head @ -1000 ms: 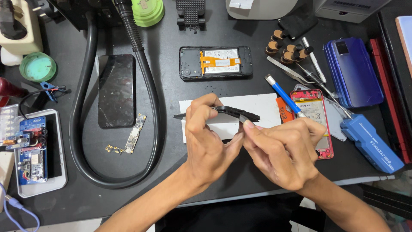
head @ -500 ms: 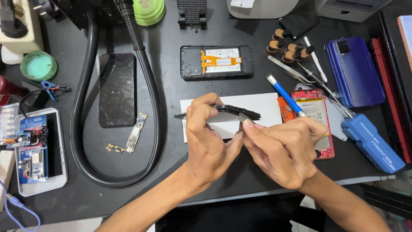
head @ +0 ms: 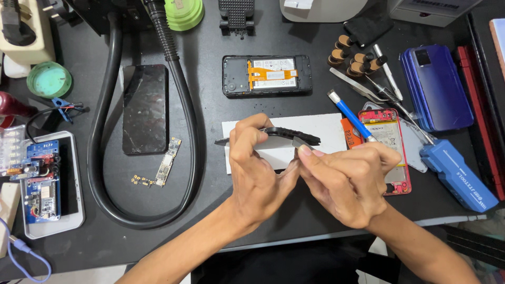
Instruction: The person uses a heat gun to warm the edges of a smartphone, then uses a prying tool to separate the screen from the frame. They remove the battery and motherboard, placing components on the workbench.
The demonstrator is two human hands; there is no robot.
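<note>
Thin black frame piece held above the white sheet, left hand pinched shut on its left part, right hand closed with thumb pressed against its underside, opened phone lying just beyond the sheet

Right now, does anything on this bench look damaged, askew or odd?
The black frame piece held between the left hand and right hand looks bowed rather than flat. An opened phone lies with its insides exposed, and a bare circuit board sits loose on the mat. Nothing looks spilled.
</note>
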